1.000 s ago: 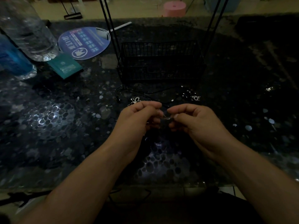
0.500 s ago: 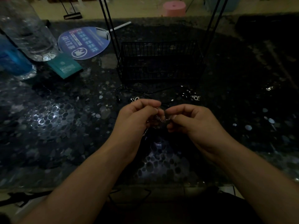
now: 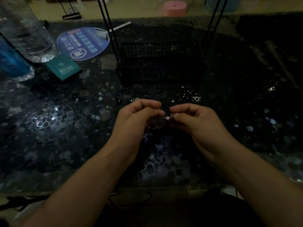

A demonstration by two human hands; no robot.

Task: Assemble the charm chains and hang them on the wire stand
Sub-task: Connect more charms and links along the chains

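Dark tabletop (image 3: 65, 145), both hands (image 3: 136, 122) pinching chain (image 3: 166, 118).

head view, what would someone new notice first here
Two hands meet at the centre, the left hand and right hand pinching a small silvery chain between their fingers. Behind them a black wire stand rises from the dark pebbled table, with a blue round fan at far left.

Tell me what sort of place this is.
Probably a dim room at home, used as a craft spot: a dark pebble-patterned table holding a wire stand, a paper fan and water bottles, with a pink stool on the tiled floor behind.
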